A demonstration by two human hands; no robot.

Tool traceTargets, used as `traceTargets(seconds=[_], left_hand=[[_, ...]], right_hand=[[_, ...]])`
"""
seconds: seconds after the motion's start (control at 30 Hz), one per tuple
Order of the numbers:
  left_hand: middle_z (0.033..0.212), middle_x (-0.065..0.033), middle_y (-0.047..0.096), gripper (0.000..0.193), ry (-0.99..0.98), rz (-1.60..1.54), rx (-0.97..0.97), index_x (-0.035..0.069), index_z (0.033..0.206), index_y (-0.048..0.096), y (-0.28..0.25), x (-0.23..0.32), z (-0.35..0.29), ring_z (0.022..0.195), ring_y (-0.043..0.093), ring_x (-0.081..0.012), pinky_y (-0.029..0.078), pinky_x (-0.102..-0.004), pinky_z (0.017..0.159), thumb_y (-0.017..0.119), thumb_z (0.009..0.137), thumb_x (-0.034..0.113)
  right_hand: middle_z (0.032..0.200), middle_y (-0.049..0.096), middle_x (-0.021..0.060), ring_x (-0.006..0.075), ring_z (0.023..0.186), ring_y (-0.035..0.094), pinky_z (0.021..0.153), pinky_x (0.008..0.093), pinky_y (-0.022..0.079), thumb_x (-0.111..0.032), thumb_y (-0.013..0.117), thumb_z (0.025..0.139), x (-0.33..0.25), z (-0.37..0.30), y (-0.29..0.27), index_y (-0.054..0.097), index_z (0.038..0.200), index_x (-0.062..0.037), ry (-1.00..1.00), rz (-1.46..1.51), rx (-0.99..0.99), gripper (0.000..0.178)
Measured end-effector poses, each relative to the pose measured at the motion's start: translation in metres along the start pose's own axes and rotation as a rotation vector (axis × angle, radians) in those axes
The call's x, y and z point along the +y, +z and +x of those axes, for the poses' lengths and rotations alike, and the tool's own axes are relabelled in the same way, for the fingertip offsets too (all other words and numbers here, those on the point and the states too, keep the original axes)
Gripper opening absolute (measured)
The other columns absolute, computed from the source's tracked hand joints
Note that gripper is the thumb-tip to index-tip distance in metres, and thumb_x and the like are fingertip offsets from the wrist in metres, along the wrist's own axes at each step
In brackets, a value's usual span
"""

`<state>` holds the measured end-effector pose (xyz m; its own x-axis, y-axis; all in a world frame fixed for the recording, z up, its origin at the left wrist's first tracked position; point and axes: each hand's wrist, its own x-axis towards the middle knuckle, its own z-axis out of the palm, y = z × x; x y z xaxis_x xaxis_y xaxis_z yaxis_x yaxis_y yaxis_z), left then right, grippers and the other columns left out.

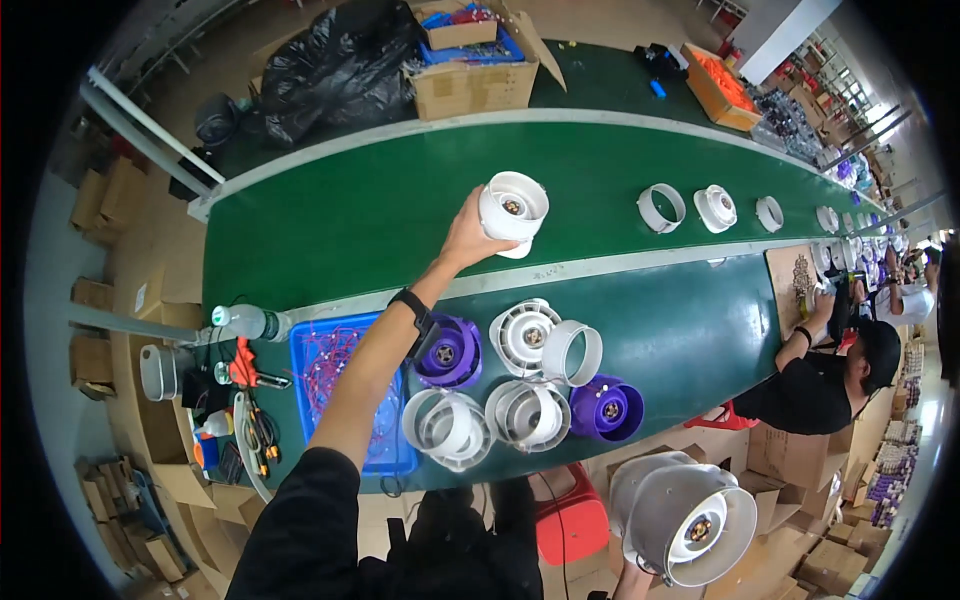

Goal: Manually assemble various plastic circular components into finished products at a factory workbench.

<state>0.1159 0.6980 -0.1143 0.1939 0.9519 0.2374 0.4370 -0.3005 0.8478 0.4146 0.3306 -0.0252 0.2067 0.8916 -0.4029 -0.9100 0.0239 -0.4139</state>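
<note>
My left hand (466, 236) is closed round the side of a white motor housing (528, 220), a round cup with a motor at its centre, above the green conveyor belt (330, 210). At the lower right, near the picture's rim, my right hand (632, 572) grips another white motor housing (655, 500) from beneath; most of its fingers are hidden. On the bench between my arms stand several white housings (524, 325), a loose white ring (573, 353) and purple housings (607, 408). One purple housing (449, 352) lies beside my left forearm.
A blue tray (400, 455) of red wires lies partly under my left forearm. White parts (716, 208) sit farther right on the belt. At left are a bottle (245, 322) and an orange-handled tool (243, 365). A co-worker (830, 385) sits right; a red stool (572, 515) stands below.
</note>
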Motion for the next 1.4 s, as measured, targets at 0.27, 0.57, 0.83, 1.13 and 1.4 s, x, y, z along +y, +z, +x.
traceTargets(seconds=[0.27,0.57,0.83,1.13,1.4], left_hand=[[0.136,-0.0271,0.036,0.123,-0.090,-0.056,0.027,-0.004,0.141,0.009,0.030,-0.060,0.010,0.126,0.040,-0.0380,0.034,-0.0415,0.106,0.087,0.052,0.026],[0.128,-0.0190,0.051,0.041,0.229,0.384,-0.083,0.011,0.107,0.063,0.011,-0.038,0.030,0.121,0.045,-0.0366,0.035,-0.0451,0.101,0.075,0.072,0.029],[0.104,-0.0143,0.060,0.022,0.087,-0.022,0.068,0.010,0.087,0.069,-0.016,-0.029,0.025,0.097,0.057,-0.0314,0.048,-0.0380,0.082,0.075,0.073,0.025],[0.122,-0.0196,0.052,0.039,-0.179,0.611,0.009,0.014,0.111,0.061,-0.081,-0.089,-0.030,0.114,0.048,-0.0393,0.041,-0.0452,0.095,0.071,0.076,0.028],[0.122,-0.0151,0.055,0.068,-0.347,-0.578,-0.759,0.008,0.141,0.028,-0.151,0.117,-0.091,0.100,0.060,-0.0210,0.050,-0.0346,0.082,0.057,0.087,0.037]], right_hand=[[0.140,0.040,0.0145,0.0319,0.129,0.039,0.109,0.0489,0.029,-0.036,0.040,0.095,0.018,0.044,0.007,0.033,0.140,-0.0061,0.041,-0.035,0.097,0.055],[0.140,0.040,0.0147,0.0319,0.128,0.040,0.108,0.0487,0.030,-0.036,0.039,0.095,0.044,0.056,0.031,0.032,0.140,-0.0059,0.060,-0.081,0.128,0.055],[0.140,0.040,0.0149,0.0320,0.128,0.040,0.108,0.0484,0.030,-0.036,0.038,0.096,0.069,0.062,0.048,0.032,0.141,-0.0058,0.126,-0.124,0.119,0.054],[0.140,0.040,0.0151,0.0320,0.128,0.040,0.108,0.0482,0.030,-0.035,0.037,0.096,0.104,0.041,0.064,0.031,0.141,-0.0056,0.135,-0.115,0.122,0.054],[0.140,0.040,0.0153,0.0321,0.128,0.041,0.108,0.0479,0.031,-0.035,0.036,0.096,0.130,0.021,0.084,0.031,0.141,-0.0055,0.156,-0.143,0.118,0.054]])
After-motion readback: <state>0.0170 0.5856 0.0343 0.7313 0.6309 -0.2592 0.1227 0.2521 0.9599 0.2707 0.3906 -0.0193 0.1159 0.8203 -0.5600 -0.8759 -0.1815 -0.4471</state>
